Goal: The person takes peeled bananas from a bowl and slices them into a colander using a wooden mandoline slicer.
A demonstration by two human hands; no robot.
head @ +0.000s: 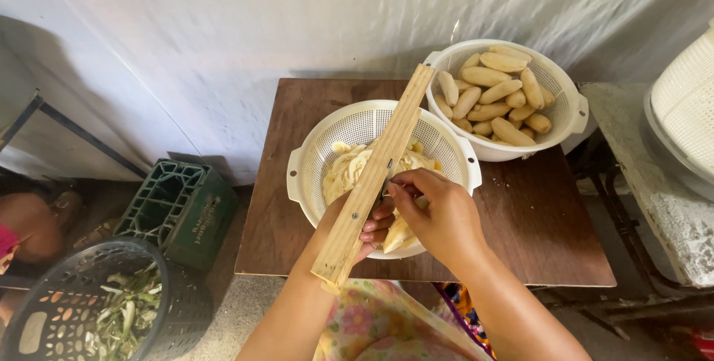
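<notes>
Two hands: both are at work over the near colander, close together, fingers almost meeting beside the board.
Left hand [370, 229]: it comes up from under the wooden slicer board [375, 173] and grips its lower part, the fingers curled round the edge with the tips showing on the right side.
Right hand [437, 212]: it lies just right of the board, fingers bent and pinched together at the board's edge; what the fingertips press there is too hidden to tell.
Wooden slicer board: a long pale plank, tilted, its near end by the left wrist and its far end resting across the rim of the near colander and touching the rim of the far one.
Near colander [312, 154]: white plastic with side handles, standing on the table's front half; it holds a heap of thin pale-yellow slices [349, 166].
Peeled piece [399, 233]: a pale wedge showing just below the right hand, at the colander's near rim.
Far colander [567, 108]: same white kind, at the table's back right corner, piled with whole peeled bananas [497, 93].
Table [547, 220]: small, dark brown wood, set against a white sheet on the wall.
Green crate [178, 208]: on the floor to the left of the table.
Black basket [44, 309]: at the lower left, beside the crate, with green peelings [123, 316] inside.
Clothing: a flowered fabric [372, 324] shows between the forearms.
</notes>
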